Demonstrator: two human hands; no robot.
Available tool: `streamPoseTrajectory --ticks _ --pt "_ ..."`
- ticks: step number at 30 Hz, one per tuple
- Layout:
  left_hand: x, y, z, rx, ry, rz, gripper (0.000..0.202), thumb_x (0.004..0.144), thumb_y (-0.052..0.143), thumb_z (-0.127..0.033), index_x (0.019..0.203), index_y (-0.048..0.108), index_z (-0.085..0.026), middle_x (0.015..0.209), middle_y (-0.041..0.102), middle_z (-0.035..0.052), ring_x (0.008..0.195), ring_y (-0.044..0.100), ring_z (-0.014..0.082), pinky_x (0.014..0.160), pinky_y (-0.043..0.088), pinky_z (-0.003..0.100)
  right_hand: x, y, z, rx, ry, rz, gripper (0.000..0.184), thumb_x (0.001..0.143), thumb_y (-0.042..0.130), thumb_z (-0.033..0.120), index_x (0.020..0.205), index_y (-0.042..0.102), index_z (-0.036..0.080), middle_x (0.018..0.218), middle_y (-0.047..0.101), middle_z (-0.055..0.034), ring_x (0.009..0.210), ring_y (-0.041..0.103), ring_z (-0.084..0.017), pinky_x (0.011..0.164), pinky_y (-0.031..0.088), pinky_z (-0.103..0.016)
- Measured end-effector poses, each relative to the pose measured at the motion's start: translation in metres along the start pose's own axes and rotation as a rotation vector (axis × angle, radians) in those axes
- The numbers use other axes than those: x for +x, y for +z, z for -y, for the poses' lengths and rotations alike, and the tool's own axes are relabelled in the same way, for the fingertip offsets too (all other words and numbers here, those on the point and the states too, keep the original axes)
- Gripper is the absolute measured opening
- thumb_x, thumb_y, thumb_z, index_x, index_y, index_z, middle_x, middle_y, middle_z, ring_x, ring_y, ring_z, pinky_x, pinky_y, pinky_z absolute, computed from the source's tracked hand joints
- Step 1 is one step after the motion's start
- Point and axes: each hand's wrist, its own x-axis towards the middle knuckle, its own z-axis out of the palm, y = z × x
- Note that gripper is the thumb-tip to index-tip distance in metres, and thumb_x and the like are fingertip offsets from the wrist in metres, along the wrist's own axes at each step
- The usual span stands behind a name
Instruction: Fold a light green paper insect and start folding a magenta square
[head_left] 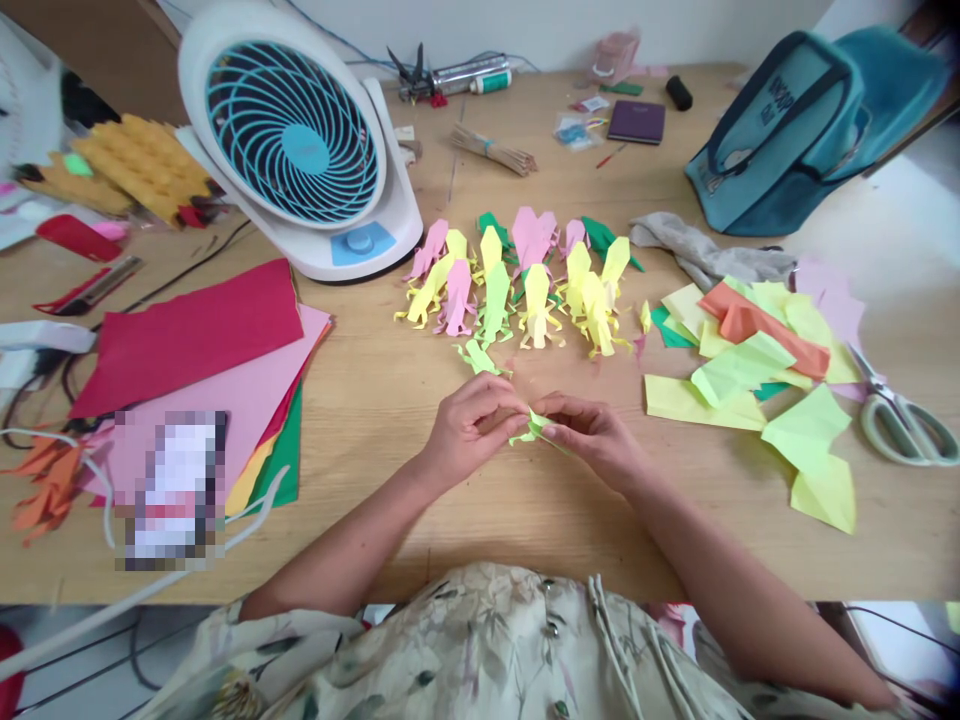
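Note:
My left hand [472, 425] and my right hand [592, 435] meet over the wooden table [420, 520], both pinched on a small light-green folded paper piece [534, 428]. Only its edges show between the fingertips. Just beyond my hands lies another light-green folded figure [477, 357]. Behind that stand rows of several finished paper figures [517, 285] in yellow, pink and green.
A stack of coloured paper sheets [202, 350] lies at left beside a white and blue fan [300, 140]. Paper scraps [750, 360] and scissors [900, 420] lie at right. A teal bag [795, 130] and a grey cloth [705, 250] are at back right. Cables run along the left edge.

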Motion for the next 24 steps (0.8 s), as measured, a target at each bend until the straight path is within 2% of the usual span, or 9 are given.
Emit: streamPoseTrajectory --ticks 3,5,10,13,18,21,24 --pt "0.001 -0.002 0.002 -0.045 0.024 0.065 0.008 0.091 0.067 -0.025 0.094 0.073 -0.021 0.097 0.064 0.0060 0.087 0.062 0.0150 0.077 0.049 0.027 0.000 -0.001 -0.004 0.013 -0.022 -0.030 0.033 0.078 0.079 0.046 0.102 0.074 0.024 0.097 0.069 -0.0026 0.091 0.064 -0.017 0.085 0.051 -0.031" --pt "0.001 -0.003 0.004 -0.071 0.008 0.090 0.007 0.088 0.071 -0.027 0.092 0.074 -0.021 0.098 0.064 0.0056 0.086 0.061 0.0144 0.075 0.048 0.026 0.000 -0.002 -0.006 -0.007 -0.035 -0.040 0.034 0.078 0.078 0.046 0.104 0.073 0.024 0.099 0.069 -0.0029 0.093 0.064 -0.018 0.087 0.051 -0.032" --pt "0.005 -0.004 0.010 -0.173 -0.212 0.143 0.026 0.076 0.082 -0.043 0.082 0.074 -0.018 0.089 0.058 0.0031 0.069 0.049 0.0105 0.056 0.036 0.022 -0.002 0.003 -0.005 -0.224 -0.164 -0.090 0.028 0.084 0.074 0.039 0.107 0.072 0.023 0.100 0.065 -0.0049 0.098 0.064 -0.020 0.089 0.050 -0.035" --pt "0.007 -0.004 0.011 -0.217 -0.305 0.163 0.027 0.074 0.083 -0.043 0.082 0.075 -0.018 0.086 0.056 0.0023 0.071 0.049 0.0111 0.059 0.036 0.022 -0.005 0.008 -0.003 -0.438 -0.271 -0.154 0.024 0.087 0.071 0.032 0.110 0.071 0.023 0.096 0.063 -0.0049 0.091 0.062 -0.019 0.082 0.051 -0.033" --pt "0.003 0.002 0.009 -0.119 -0.377 0.097 0.009 0.079 0.077 -0.026 0.081 0.074 -0.017 0.087 0.057 0.0020 0.070 0.049 0.0106 0.062 0.035 0.022 -0.007 0.011 -0.006 -0.602 -0.358 -0.172 0.027 0.091 0.066 0.027 0.118 0.068 0.027 0.102 0.060 -0.0058 0.094 0.062 -0.020 0.082 0.052 -0.033" --pt "-0.002 0.009 0.008 -0.156 -0.400 0.026 0.015 0.082 0.072 -0.026 0.071 0.067 -0.017 0.084 0.054 0.0015 0.071 0.050 0.0114 0.063 0.036 0.023 -0.007 0.011 -0.007 -0.631 -0.376 -0.202 0.027 0.091 0.066 0.026 0.118 0.067 0.028 0.103 0.060 -0.0063 0.094 0.062 -0.020 0.082 0.052 -0.034" --pt "-0.004 0.015 0.009 -0.252 -0.418 -0.027 0.020 0.084 0.070 -0.028 0.068 0.063 -0.017 0.083 0.056 0.0023 0.083 0.055 0.0152 0.075 0.042 0.025 -0.007 0.010 -0.006 -0.637 -0.393 -0.216 0.027 0.091 0.065 0.026 0.118 0.067 0.028 0.102 0.060 -0.0061 0.092 0.062 -0.020 0.080 0.053 -0.033"
